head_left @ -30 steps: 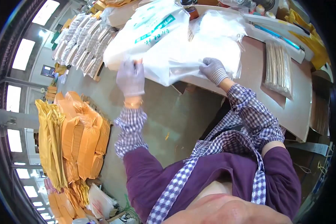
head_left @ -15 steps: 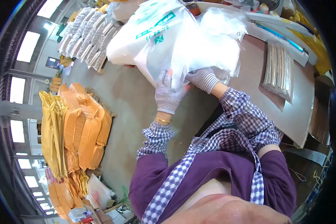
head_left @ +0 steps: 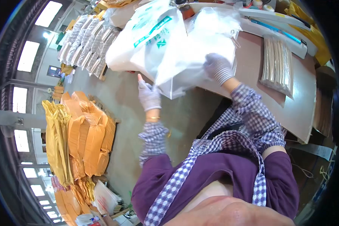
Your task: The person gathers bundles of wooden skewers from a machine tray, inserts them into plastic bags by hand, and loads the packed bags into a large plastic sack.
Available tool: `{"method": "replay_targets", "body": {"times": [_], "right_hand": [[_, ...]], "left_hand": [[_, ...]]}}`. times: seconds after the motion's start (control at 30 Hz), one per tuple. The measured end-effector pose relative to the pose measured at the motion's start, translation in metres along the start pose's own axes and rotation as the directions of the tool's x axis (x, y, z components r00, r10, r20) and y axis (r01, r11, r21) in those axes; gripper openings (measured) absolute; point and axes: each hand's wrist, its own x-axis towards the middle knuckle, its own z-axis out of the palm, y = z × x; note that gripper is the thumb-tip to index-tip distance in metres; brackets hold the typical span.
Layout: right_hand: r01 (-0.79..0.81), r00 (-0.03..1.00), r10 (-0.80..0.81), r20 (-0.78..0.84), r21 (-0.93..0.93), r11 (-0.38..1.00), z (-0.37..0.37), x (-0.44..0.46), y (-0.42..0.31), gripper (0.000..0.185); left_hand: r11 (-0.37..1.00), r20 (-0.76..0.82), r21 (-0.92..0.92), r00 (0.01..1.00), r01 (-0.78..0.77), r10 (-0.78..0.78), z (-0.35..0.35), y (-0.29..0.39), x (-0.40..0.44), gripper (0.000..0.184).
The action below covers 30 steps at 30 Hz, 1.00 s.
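Note:
A white translucent plastic bag [head_left: 171,69] hangs over the table's near edge. My left hand [head_left: 149,95], in a striped glove, pinches its left edge, with one bare fingertip pointing up. My right hand [head_left: 217,68], also gloved and slightly blurred, is closed on the plastic farther right; its fingertips are partly hidden. Behind lies a large white bag with green print [head_left: 150,35]. To its right is a bright heap of clear plastic bags [head_left: 214,28].
A wrapped bundle of thin strips [head_left: 277,67] lies on the brown table [head_left: 295,109], near a white bar with a blue strip [head_left: 278,32]. Orange wrapped packages [head_left: 92,137] and a yellow one [head_left: 58,145] stand at left. Wrapped grey stacks [head_left: 84,41] are farther back.
My hands were close together half a second ago and are now apart: the left moved left and the right moved slightly right and up. The plastic between them is spread wider.

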Motion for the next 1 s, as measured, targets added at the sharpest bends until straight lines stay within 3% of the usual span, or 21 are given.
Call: {"method": "replay_targets", "body": {"times": [0.03,0.07,0.1,0.13,0.2,0.27,0.3,0.33,0.4,0.47,0.53,0.57,0.6,0.63,0.67,0.77,0.83,0.87,0.93,0.97,1.0], "right_hand": [[-0.063,0.996,0.061,-0.063,-0.039,0.997,-0.005,0.008,0.027,0.018],[-0.135,0.983,0.124,-0.134,-0.071,0.988,-0.010,0.012,0.046,0.018],[-0.141,0.981,0.129,-0.143,-0.071,0.987,-0.013,0.013,0.048,0.018],[-0.219,0.974,0.216,-0.073,-0.039,0.975,-0.015,0.012,0.050,0.018],[-0.264,0.958,0.261,0.116,0.015,0.964,-0.026,0.002,0.025,0.024],[-0.259,0.941,0.209,0.266,0.170,0.951,-0.015,-0.003,0.000,0.026],[-0.275,0.923,0.180,0.341,0.254,0.927,-0.017,-0.006,-0.012,0.024],[-0.209,0.949,0.025,0.313,0.572,0.793,0.004,-0.010,-0.004,0.022],[-0.290,0.925,-0.060,0.376,0.798,0.528,-0.003,-0.016,-0.021,0.016],[-0.245,0.935,-0.071,0.349,0.774,0.584,-0.003,-0.018,-0.018,0.019],[-0.194,0.945,-0.084,0.317,0.747,0.635,-0.008,-0.017,-0.017,0.021],[-0.297,0.911,0.052,0.409,0.565,0.770,-0.017,-0.013,-0.015,0.022],[-0.387,0.863,0.201,0.464,0.351,0.853,-0.021,-0.009,-0.011,0.023],[-0.225,0.958,0.116,0.261,0.439,0.870,0.010,-0.011,0.009,0.023],[-0.225,0.959,0.118,0.256,0.443,0.868,0.005,-0.011,0.006,0.023],[-0.323,0.919,0.252,0.302,0.212,0.922,0.001,-0.015,0.009,0.025],[-0.181,0.983,0.183,0.019,0.275,0.944,0.011,-0.016,0.029,0.035],[-0.177,0.984,0.178,0.020,0.273,0.946,0.016,-0.018,0.025,0.035],[-0.535,0.811,0.526,0.256,0.686,0.492,0.025,-0.022,0.010,0.049],[-0.671,0.739,0.374,0.560,0.658,0.342,0.021,-0.025,0.000,0.043],[-0.722,0.691,0.252,0.677,0.663,0.200,0.019,-0.035,-0.019,0.038]], "left_hand": [[0.819,-0.098,0.454,0.895,-0.350,0.436,-0.004,-0.041,0.017,0.044],[0.772,-0.052,0.496,0.874,-0.396,0.482,-0.020,-0.058,0.030,0.028],[0.824,-0.194,0.455,0.865,-0.338,0.462,-0.032,-0.070,0.044,0.016],[0.933,-0.275,0.336,0.935,-0.127,0.226,-0.044,-0.054,0.046,0.021],[0.974,-0.282,-0.160,0.953,-0.159,0.109,-0.024,-0.015,0.033,0.052],[0.871,0.055,-0.282,0.900,-0.402,0.433,0.013,0.021,-0.007,0.080],[0.885,0.063,-0.207,0.897,-0.416,0.437,0.027,0.038,-0.032,0.084],[0.894,0.074,-0.128,0.895,-0.429,0.440,0.038,0.051,-0.051,0.089],[0.911,0.019,-0.045,0.911,-0.410,0.411,0.057,0.061,-0.063,0.079],[0.929,-0.031,0.030,0.928,-0.370,0.370,0.062,0.052,-0.066,0.070],[0.848,0.055,-0.342,0.892,-0.406,0.449,0.056,0.019,-0.055,0.038],[0.849,0.058,-0.340,0.892,-0.404,0.448,0.047,0.018,-0.054,0.038],[0.859,0.163,-0.452,0.925,-0.239,0.343,0.037,0.019,-0.054,0.029],[0.841,0.278,-0.538,0.929,-0.061,0.245,0.029,0.019,-0.051,0.021],[0.841,0.279,-0.537,0.927,-0.065,0.250,0.026,0.012,-0.045,0.021],[0.826,0.235,-0.561,0.946,-0.058,0.226,0.017,-0.010,-0.030,0.014],[0.689,-0.116,-0.724,0.991,-0.035,-0.072,0.004,-0.006,-0.023,0.015],[0.687,-0.119,-0.726,0.990,-0.034,-0.076,0.002,-0.003,-0.024,0.015],[0.837,-0.273,-0.506,0.959,-0.209,0.074,0.002,0.003,-0.027,0.017],[0.913,-0.171,-0.348,0.972,-0.215,0.163,0.011,0.005,-0.031,0.019],[0.913,-0.173,-0.349,0.972,-0.213,0.160,0.023,0.010,-0.037,0.019]]}}
